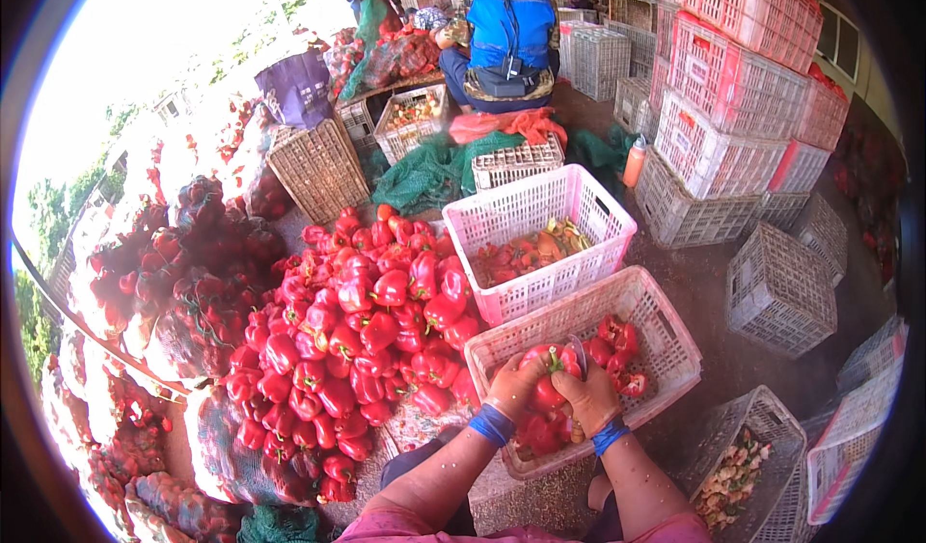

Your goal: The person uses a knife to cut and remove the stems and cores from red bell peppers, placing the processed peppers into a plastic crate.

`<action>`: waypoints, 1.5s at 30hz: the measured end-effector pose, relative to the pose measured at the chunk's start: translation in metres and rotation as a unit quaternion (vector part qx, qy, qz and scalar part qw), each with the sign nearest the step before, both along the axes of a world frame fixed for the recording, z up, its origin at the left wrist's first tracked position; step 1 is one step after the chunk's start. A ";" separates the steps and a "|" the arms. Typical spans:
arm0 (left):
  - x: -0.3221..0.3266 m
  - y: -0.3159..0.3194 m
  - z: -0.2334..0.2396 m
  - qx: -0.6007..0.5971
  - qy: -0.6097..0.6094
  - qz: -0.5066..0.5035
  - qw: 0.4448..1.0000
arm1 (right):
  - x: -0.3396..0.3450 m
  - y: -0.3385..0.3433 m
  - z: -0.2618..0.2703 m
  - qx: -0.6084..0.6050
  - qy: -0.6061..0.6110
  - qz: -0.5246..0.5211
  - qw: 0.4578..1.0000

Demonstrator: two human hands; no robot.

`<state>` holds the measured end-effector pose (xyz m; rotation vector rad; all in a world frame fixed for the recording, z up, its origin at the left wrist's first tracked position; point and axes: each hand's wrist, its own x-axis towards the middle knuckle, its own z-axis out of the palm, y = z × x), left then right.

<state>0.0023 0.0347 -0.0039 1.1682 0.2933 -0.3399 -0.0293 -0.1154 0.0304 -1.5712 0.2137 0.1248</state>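
Observation:
My left hand (515, 390) is closed around a red bell pepper (548, 392) with a green stem, over the near crate (664, 391). My right hand (592, 402) meets it from the other side, thumb by the stem, and grips a knife (578, 353). The blade rises beside the pepper, and the handle end shows below the palm. Blue bands circle both wrists. Opened red peppers (623, 337) lie in the right part of this crate. More red pieces (539, 433) sit beneath my hands, partly hidden.
A large heap of red bell peppers (362, 333) lies to the left, beside filled net sacks (239, 449). A crate with scraps (452, 217) adjoins the near crate. Stacked crates (723, 145) stand right, a crate of trimmings (785, 427) lower right. A person in blue (510, 29) sits ahead.

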 end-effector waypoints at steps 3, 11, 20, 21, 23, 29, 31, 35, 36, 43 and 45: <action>-0.004 0.003 -0.010 -0.002 -0.055 -0.030 0.998 | 0.000 -0.001 -0.010 0.010 -0.006 -0.007 1.000; -0.005 0.005 -0.001 0.130 -0.202 -0.094 0.966 | -0.008 -0.023 -0.003 0.117 0.064 0.006 0.991; 0.000 0.000 0.012 -0.116 -0.147 -0.164 0.968 | -0.009 -0.031 -0.017 0.344 0.099 0.045 0.933; 0.002 -0.002 0.013 -0.130 -0.149 -0.155 0.968 | -0.005 -0.032 -0.022 0.346 0.103 0.050 0.931; 0.004 -0.007 0.014 -0.135 -0.150 -0.129 0.971 | -0.001 -0.038 -0.026 0.276 0.081 0.047 0.957; 0.014 -0.012 -0.002 -0.001 -0.167 -0.046 0.985 | 0.003 -0.052 -0.010 -0.177 -0.095 -0.137 0.970; 0.009 -0.016 0.005 0.118 -0.206 -0.097 0.966 | -0.005 -0.043 -0.016 -0.143 -0.147 -0.075 0.976; -0.005 -0.029 0.007 0.234 -0.260 -0.106 0.931 | -0.007 -0.032 -0.021 -0.183 -0.091 -0.044 0.978; -0.007 -0.034 0.006 0.207 -0.258 -0.095 0.939 | -0.007 -0.030 -0.021 -0.190 -0.092 -0.068 0.975; -0.003 -0.030 0.008 0.108 -0.198 -0.104 0.969 | -0.002 -0.027 -0.024 0.077 -0.065 -0.168 0.981; -0.005 -0.040 0.003 -0.048 -0.133 -0.041 0.989 | -0.004 -0.033 -0.018 0.115 -0.075 -0.125 0.983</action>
